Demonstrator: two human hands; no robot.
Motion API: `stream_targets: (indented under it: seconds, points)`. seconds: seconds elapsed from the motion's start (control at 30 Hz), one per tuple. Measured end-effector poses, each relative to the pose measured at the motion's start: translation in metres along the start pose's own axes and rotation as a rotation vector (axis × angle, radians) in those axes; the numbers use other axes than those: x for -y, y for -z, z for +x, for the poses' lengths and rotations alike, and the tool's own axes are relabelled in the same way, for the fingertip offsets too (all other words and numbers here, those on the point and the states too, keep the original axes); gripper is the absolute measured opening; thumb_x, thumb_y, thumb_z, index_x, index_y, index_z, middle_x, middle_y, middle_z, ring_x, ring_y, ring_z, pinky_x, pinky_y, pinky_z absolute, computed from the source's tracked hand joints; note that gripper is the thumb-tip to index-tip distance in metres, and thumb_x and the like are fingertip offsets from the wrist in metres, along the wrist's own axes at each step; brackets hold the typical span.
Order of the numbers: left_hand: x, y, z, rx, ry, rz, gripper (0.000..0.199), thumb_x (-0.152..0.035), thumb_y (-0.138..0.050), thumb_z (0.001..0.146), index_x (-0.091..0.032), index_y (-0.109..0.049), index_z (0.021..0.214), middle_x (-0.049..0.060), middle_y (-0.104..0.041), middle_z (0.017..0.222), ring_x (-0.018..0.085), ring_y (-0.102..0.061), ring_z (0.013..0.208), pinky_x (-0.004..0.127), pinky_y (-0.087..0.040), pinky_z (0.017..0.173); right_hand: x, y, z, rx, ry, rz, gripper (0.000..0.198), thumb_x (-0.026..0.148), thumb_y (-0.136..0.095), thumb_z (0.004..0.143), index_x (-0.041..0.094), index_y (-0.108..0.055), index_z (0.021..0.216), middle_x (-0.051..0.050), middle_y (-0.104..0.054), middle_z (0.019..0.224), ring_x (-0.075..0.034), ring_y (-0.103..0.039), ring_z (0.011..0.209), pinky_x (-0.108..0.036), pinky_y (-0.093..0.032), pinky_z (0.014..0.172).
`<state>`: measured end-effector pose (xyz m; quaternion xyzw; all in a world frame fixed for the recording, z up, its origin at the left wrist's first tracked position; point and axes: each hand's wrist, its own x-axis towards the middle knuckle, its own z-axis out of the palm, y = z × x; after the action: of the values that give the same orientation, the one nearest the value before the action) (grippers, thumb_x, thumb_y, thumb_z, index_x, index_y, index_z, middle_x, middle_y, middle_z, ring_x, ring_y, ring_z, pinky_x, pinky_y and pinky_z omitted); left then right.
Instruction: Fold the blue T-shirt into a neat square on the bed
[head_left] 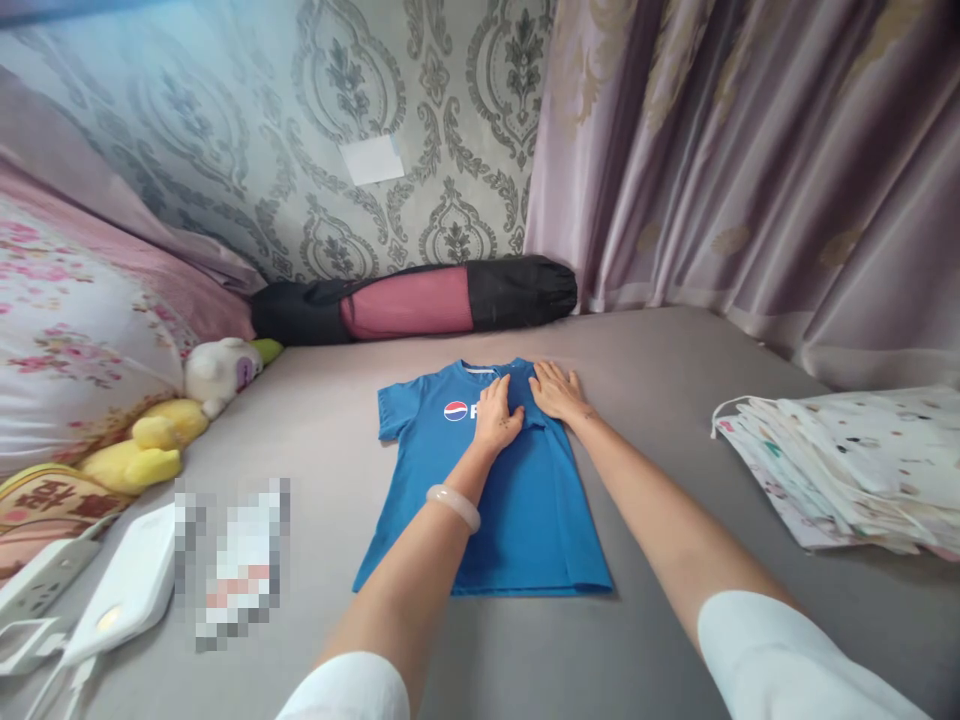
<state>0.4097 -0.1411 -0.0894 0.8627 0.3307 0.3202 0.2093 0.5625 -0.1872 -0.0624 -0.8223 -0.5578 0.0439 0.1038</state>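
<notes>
A blue short-sleeved fabric T-shirt [521,525] lies flat on a grey bedsheet [660,400]; the left hand [497,420], fingers extended, and right hand [556,390], spread, apparently steady its folded-in side.

A blue short-sleeved T-shirt [420,500] lies front up on the grey sheet [307,420], collar [480,370] away, its round logo [455,411] showing. One sleeve [397,406] spreads outward; the other seems folded inward, though partly covered.
</notes>
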Motion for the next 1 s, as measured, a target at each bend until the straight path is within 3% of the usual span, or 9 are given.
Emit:
stream_targets:
  seconds: [0.2, 0.4, 0.57, 0.83, 1.0]
  points:
    - [-0.003, 0.002, 0.000, 0.021, 0.025, -0.009, 0.066, -0.023, -0.056, 0.077, -0.012, -0.039, 0.140, 0.018, -0.044, 0.142, 0.031, -0.038, 0.133, 0.047, -0.032, 0.110, -0.002, 0.003, -0.004, 0.033, -0.006, 0.044, 0.058, 0.039, -0.013, 0.098, 0.015, -0.027, 0.149, -0.008, -0.021, 0.156, -0.022, -0.015, 0.143, -0.051, -0.012, 0.115]
    - [-0.009, 0.006, -0.002, 0.039, 0.062, -0.018, 0.064, -0.022, -0.053, 0.079, -0.016, -0.038, 0.141, 0.016, -0.043, 0.144, 0.032, -0.039, 0.133, 0.049, -0.034, 0.108, 0.004, 0.005, -0.031, 0.043, 0.034, 0.050, 0.061, 0.040, -0.015, 0.097, 0.010, -0.023, 0.150, -0.008, -0.014, 0.157, -0.023, -0.009, 0.144, -0.051, -0.013, 0.115]
    - [-0.010, 0.006, -0.002, 0.031, 0.052, 0.004, 0.064, -0.020, -0.052, 0.078, -0.012, -0.039, 0.140, 0.019, -0.044, 0.142, 0.033, -0.037, 0.134, 0.050, -0.035, 0.107, 0.012, -0.002, -0.045, -0.005, 0.062, -0.015, 0.061, 0.040, -0.014, 0.098, 0.009, -0.025, 0.149, -0.010, -0.020, 0.156, -0.023, -0.015, 0.143, -0.050, -0.012, 0.115]
    - [-0.004, 0.000, -0.002, -0.023, 0.022, 0.006, 0.061, -0.019, -0.052, 0.079, -0.009, -0.040, 0.137, 0.021, -0.044, 0.141, 0.032, -0.037, 0.134, 0.050, -0.035, 0.107, 0.014, -0.003, -0.044, -0.014, 0.046, -0.034, 0.059, 0.039, -0.018, 0.099, 0.008, -0.027, 0.149, -0.009, -0.022, 0.155, -0.023, -0.018, 0.142, -0.050, -0.013, 0.115]
    - [-0.002, 0.001, -0.001, -0.046, -0.006, -0.031, 0.062, -0.017, -0.053, 0.076, -0.014, -0.041, 0.137, 0.018, -0.043, 0.142, 0.031, -0.036, 0.135, 0.050, -0.034, 0.108, 0.009, 0.000, -0.033, -0.039, 0.032, -0.026, 0.055, 0.037, -0.021, 0.099, 0.012, -0.035, 0.146, -0.009, -0.029, 0.153, -0.025, -0.024, 0.140, -0.045, -0.022, 0.112]
